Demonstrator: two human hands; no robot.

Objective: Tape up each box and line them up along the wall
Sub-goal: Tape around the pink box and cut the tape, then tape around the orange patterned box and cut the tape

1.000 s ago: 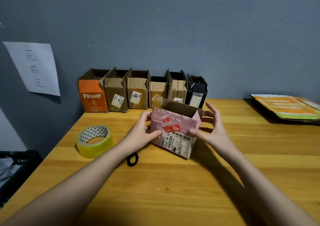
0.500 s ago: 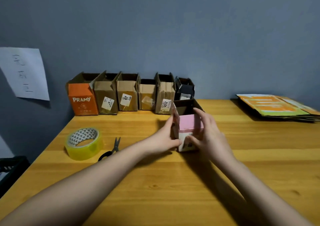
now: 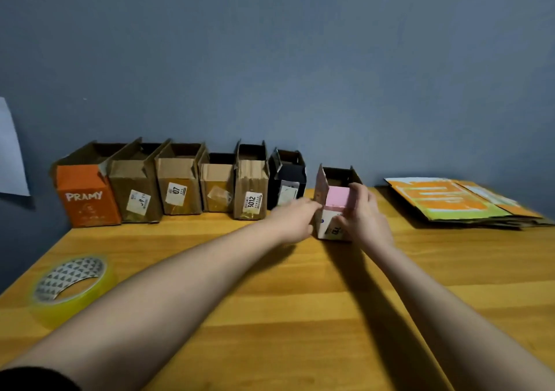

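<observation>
Since the earlier frame you slid the pink box (image 3: 337, 207) toward the wall beside the black box (image 3: 287, 180), left hand (image 3: 295, 219) and right hand (image 3: 362, 216) clamping its light, crushable sides low down.

I see the left hand (image 3: 295, 218) motion-blurred, its fingers indistinct. The right hand (image 3: 362, 215) hides part of the pink box (image 3: 338, 203); the paper sheet (image 3: 10, 153) is cropped at left.

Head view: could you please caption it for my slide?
Both hands set a pink cardboard box beside six open boxes along the blue wall.
</observation>
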